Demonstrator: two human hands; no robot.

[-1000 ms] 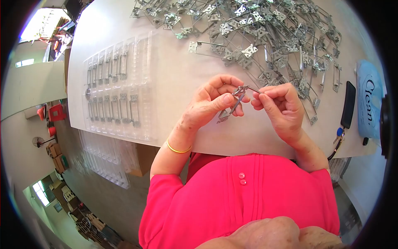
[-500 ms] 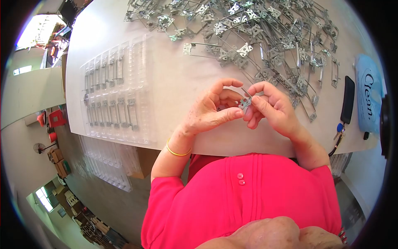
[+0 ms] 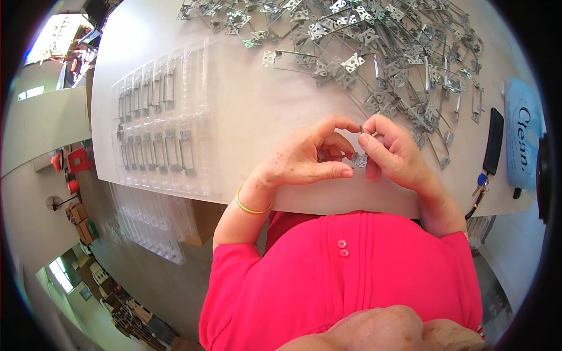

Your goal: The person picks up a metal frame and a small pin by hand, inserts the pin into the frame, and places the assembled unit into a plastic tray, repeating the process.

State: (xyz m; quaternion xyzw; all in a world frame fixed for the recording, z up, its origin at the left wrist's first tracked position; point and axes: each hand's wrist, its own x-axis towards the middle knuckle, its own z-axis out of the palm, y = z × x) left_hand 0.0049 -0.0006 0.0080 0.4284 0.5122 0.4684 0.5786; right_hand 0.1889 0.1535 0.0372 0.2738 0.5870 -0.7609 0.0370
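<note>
Between my two hands is a small metal bracket (image 3: 359, 160) with a thin wire or rod, held close above the table near its front edge. My left hand (image 3: 313, 153) wraps thumb and fingers about its left side. The fingertips of my right hand (image 3: 391, 149) pinch its other side, and part of the bracket is hidden behind them. Beyond my hands lies a large tangled heap of similar metal brackets (image 3: 353, 62). To the left, a clear plastic tray (image 3: 202, 117) holds two rows of these brackets standing side by side.
More clear plastic trays (image 3: 149, 228) sit below the table edge at left, beside a cardboard box (image 3: 206, 221). A black case (image 3: 493, 140), keys with a blue tag (image 3: 481, 179) and a blue packet marked Clean (image 3: 521, 134) lie at the right of the white table (image 3: 249, 105).
Both hands have shifted slightly right and down with the bracket between them. The bracket has turned, and its wire now shows differently between my fingers.
</note>
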